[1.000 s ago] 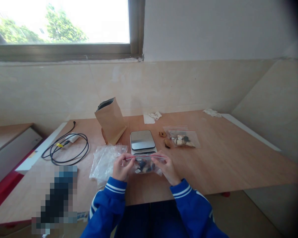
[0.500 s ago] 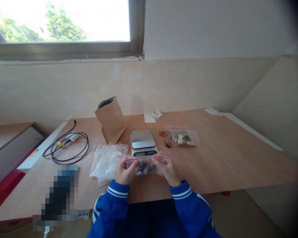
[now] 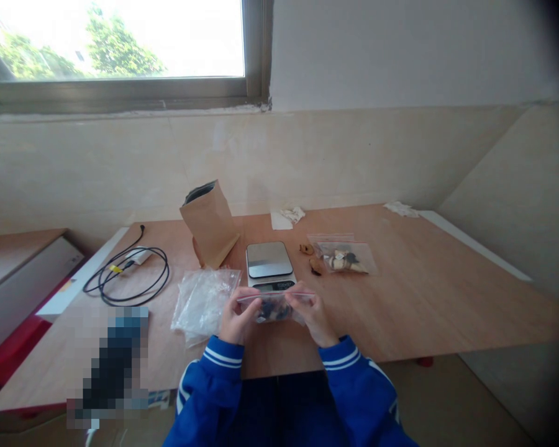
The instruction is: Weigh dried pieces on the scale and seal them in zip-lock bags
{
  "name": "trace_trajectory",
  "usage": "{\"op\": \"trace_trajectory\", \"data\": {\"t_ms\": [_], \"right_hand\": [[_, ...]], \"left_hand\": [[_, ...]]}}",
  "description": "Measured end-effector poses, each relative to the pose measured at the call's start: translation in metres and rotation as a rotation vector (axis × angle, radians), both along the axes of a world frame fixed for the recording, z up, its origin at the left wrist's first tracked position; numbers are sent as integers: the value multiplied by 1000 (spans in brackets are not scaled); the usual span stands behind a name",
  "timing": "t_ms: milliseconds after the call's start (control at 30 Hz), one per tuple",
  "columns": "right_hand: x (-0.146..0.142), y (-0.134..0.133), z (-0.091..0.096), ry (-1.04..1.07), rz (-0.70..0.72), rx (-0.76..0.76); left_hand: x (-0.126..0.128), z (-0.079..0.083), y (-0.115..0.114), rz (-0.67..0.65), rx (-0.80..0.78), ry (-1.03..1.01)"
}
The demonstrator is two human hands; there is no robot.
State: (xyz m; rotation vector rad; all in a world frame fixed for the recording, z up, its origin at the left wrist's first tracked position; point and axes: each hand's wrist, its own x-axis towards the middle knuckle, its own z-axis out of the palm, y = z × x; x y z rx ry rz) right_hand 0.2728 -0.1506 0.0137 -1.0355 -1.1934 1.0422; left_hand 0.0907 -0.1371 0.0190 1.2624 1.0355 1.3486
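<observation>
Both my hands hold a small clear zip bag [image 3: 274, 308] with dark and pale pieces inside, just above the wooden table [image 3: 423, 298]. My left hand [image 3: 235, 320] pinches the bag's left end at its red-lined top. My right hand [image 3: 310, 315] pinches the right end. A small silver kitchen scale [image 3: 269, 262] sits right behind the bag. A stack of empty clear bags [image 3: 202, 299] lies beside my left hand.
A second filled zip bag [image 3: 345, 257] lies right of the scale, with two loose brown pieces [image 3: 310, 257] next to it. A brown paper pouch [image 3: 209, 225] stands open behind the scale. A coiled black cable [image 3: 128, 277] lies at the left. Crumpled tissue [image 3: 289, 216] sits by the wall.
My hands have drawn closer together along the bag's top edge, and the bag sits a little nearer the scale. Everything else on the table is unmoved.
</observation>
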Motion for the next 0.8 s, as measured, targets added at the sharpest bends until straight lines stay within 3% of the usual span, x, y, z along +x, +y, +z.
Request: {"op": "trace_trajectory", "data": {"t_ms": [200,333,667,800], "right_hand": [[-2,0,-1,13,60,-33],[-4,2,-5,-55,24,48],[-5,5,-14,-48,-51,67],[-4,6,-16,-19,-42,55]], "left_hand": [[4,-3,3,-42,-38,-22],[5,1,1,-34,-36,-32],[2,3,-1,37,44,105],[1,5,0,3,63,138]]}}
